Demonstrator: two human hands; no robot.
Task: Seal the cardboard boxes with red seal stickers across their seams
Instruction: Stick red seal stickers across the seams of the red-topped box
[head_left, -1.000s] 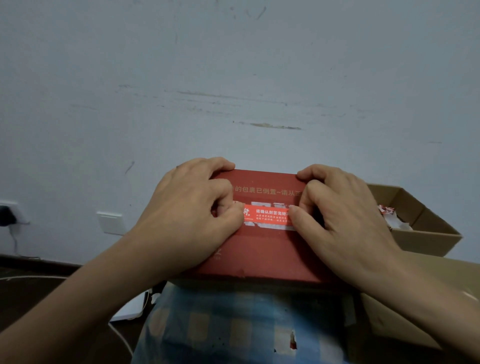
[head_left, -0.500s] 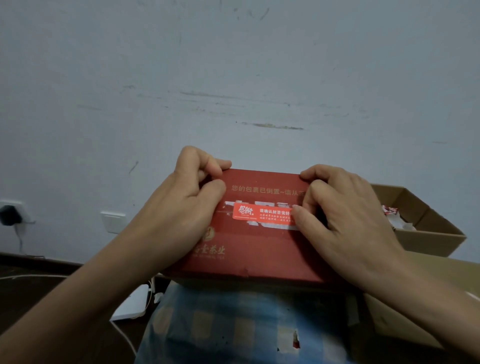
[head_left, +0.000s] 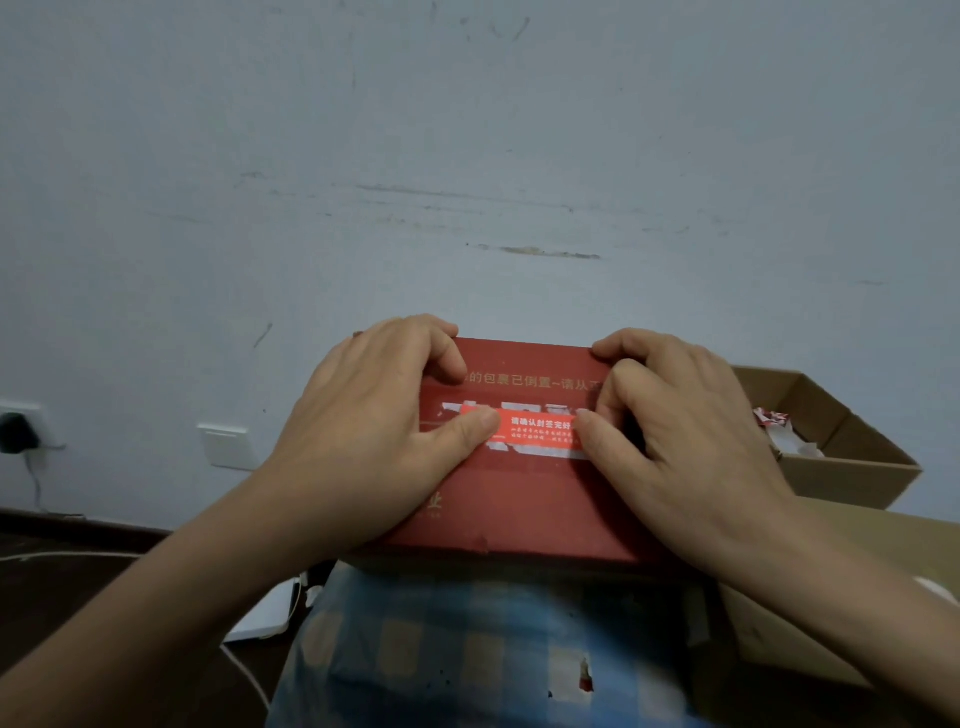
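While both thumbs pressed the ends of a red seal sticker flat where the seam appeared to run, a red cardboard box rested on the person's lap, over a checked cloth. It looked light and stiff, though its panels would likely give under hard pressure, so the edges seemed the surest hold. The left hand and right hand each curled their fingers over the box's far edge, gripping it.

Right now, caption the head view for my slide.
Left hand and right hand press a red seal sticker onto the red box.
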